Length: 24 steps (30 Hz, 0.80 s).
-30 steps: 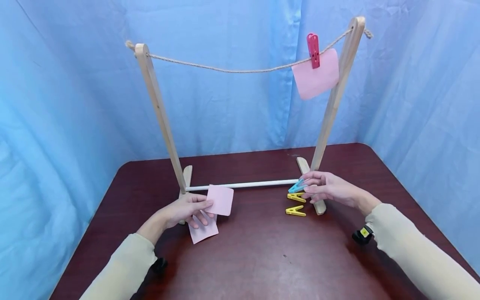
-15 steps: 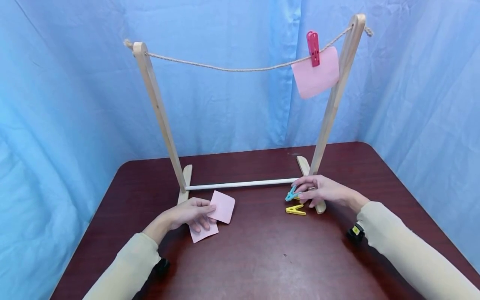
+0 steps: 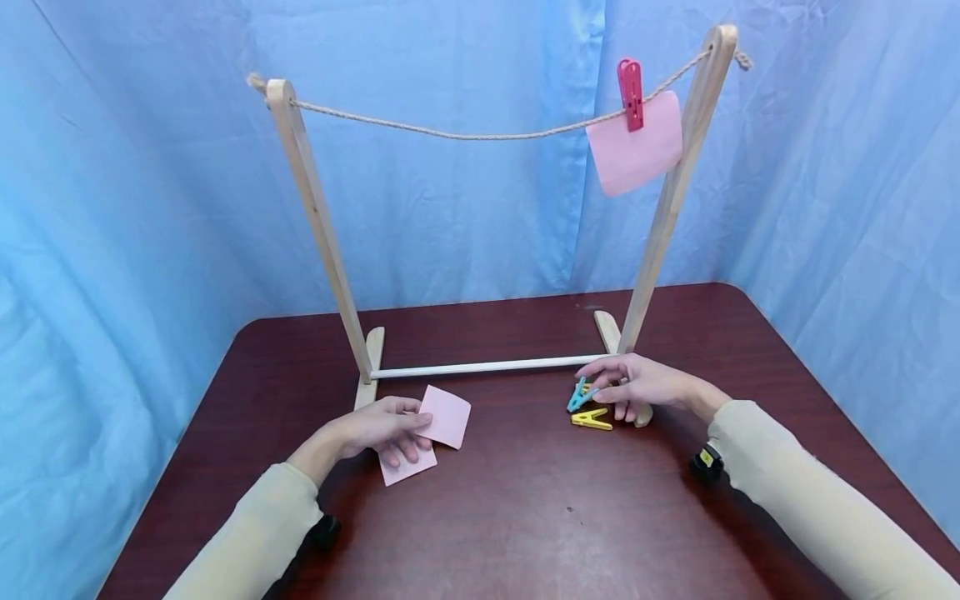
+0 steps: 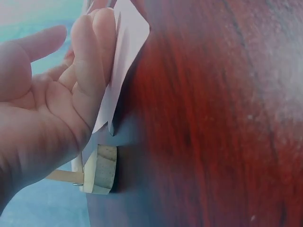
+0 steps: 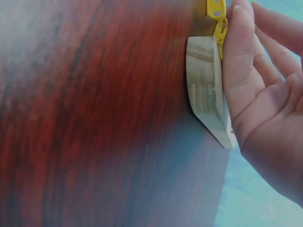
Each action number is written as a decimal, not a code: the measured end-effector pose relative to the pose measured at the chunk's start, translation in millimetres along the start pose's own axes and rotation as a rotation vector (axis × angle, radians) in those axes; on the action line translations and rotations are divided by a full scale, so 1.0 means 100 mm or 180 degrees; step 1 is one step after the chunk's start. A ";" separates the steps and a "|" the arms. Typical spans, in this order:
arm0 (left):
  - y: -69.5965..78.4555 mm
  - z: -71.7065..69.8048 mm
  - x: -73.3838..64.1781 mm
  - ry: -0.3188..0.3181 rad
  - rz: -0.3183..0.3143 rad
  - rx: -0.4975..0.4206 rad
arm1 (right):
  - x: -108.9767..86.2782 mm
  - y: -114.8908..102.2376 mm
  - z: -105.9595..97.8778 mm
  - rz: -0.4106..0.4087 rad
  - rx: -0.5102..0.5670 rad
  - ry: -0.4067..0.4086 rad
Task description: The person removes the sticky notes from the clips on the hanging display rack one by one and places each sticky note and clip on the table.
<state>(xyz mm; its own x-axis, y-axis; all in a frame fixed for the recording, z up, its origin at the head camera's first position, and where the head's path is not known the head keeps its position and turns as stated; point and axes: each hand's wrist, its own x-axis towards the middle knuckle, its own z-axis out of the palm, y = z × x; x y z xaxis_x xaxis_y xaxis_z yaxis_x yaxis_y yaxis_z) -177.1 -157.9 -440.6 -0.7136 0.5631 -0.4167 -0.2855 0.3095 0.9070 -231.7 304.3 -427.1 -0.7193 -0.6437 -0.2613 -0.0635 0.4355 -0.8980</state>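
Observation:
My left hand [image 3: 382, 429] pinches a pink paper square [image 3: 448, 415] between thumb and fingers, over a second pink sheet [image 3: 408, 469] on the table. The left wrist view shows the papers [image 4: 124, 52] beyond the fingers. At the right, my right hand [image 3: 648, 385] pinches a light blue clothespin [image 3: 578, 396] by one end, low over the table. A yellow clothespin [image 3: 592, 419] lies just in front of it; another yellow one is partly hidden behind the right fingers. The right wrist view shows yellow clothespins [image 5: 216, 8] past the fingertips.
A wooden stand with a left post [image 3: 318, 225] and right post [image 3: 667, 217] carries a sagging rope [image 3: 457, 136]. A red clothespin [image 3: 631, 93] fixes a pink sheet [image 3: 637, 150] near its right end. A white rod [image 3: 480, 367] joins the feet. Blue curtains [image 3: 450, 217] surround the table.
My right hand has moved left and slightly down with the blue clothespin, which has turned more upright. The pink square in my left hand has shifted slightly down and tilted.

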 end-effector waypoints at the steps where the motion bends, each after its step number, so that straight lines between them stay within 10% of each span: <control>1: 0.00 0.00 0.00 -0.0007 -0.0005 -0.0014 | 0.00 0.00 0.00 0.0008 -0.0022 0.0002; 24: 0.01 -0.03 -0.07 0.0089 -0.0048 0.0066 | -0.03 0.04 0.00 0.0010 0.0072 -0.0007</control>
<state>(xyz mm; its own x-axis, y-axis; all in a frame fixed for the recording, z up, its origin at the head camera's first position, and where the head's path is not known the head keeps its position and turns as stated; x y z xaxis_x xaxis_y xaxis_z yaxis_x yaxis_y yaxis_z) -174.7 -164.0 -436.5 -0.7271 0.5366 -0.4282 -0.2832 0.3337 0.8991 -230.1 307.7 -429.9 -0.7180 -0.6437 -0.2649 -0.0456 0.4233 -0.9048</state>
